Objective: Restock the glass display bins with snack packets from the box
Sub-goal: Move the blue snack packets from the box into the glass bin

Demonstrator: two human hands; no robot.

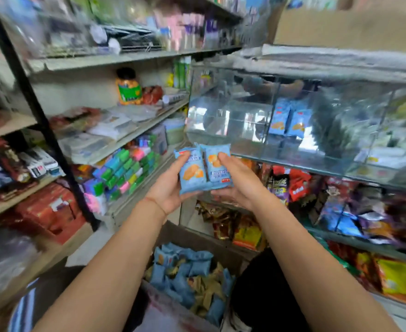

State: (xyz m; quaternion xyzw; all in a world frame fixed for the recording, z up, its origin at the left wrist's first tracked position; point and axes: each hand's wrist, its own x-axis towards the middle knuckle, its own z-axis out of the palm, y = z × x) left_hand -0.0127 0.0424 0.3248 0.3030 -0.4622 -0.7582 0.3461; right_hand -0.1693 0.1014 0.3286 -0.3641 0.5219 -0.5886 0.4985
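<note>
Together both hands [204,185] grip two blue snack packets [203,170]; print blurred, unreadable.

Both hands are raised in front of the glass display bin [230,121], holding two light-blue snack packets [204,167] side by side. The left hand [171,188] grips the left packet from below, thumb on its face; the right hand [235,180] curls round the other. Inside the glass, two matching blue packets [289,119] stand upright against a divider. Below the arms, an open cardboard box [197,238] holds more blue packets mixed with brownish ones. An orange jar [128,88] sits on a shelf to the left.
</note>
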